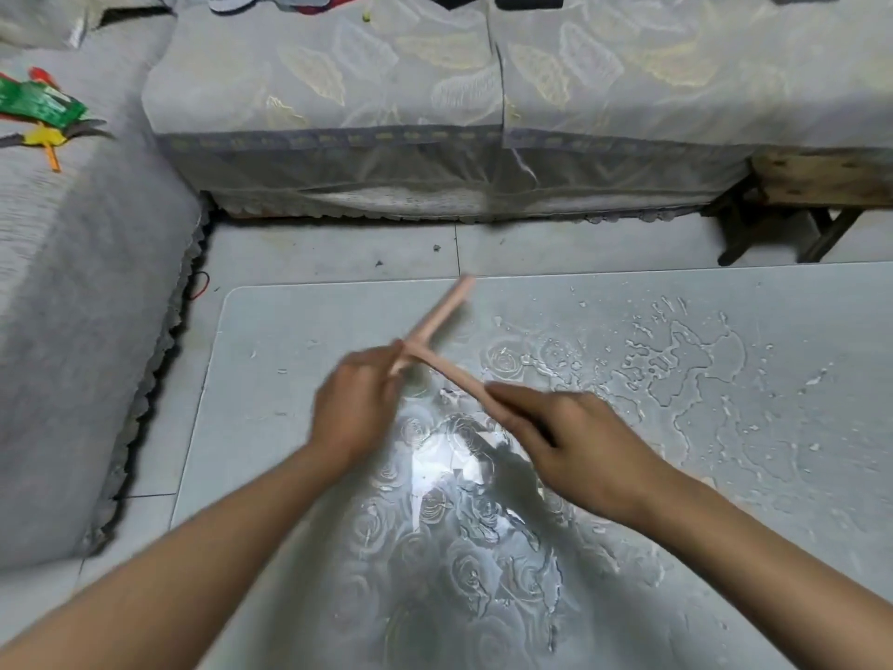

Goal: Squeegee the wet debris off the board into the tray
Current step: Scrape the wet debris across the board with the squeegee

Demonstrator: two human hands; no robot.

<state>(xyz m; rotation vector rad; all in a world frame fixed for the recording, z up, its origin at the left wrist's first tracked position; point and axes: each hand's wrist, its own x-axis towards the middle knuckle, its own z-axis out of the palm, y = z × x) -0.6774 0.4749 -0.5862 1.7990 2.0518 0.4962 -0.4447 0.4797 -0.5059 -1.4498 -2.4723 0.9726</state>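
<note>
A pink T-shaped squeegee [437, 314] hovers over the left middle of the grey glass board [270, 413], which has a rose pattern. My right hand [575, 442] grips the squeegee's handle. My left hand [352, 408] pinches the near end of its blade bar. Water puddles and small white bits of wet debris [686, 360] spread over the board's right half. No tray is in view.
A sofa with a grey leaf-patterned cover [435, 113] stands behind the board. Another covered seat [72, 331] is at the left, with green and yellow items [43, 108] on it. A wooden stool [821, 195] stands at the back right. The floor is grey tile [338, 253].
</note>
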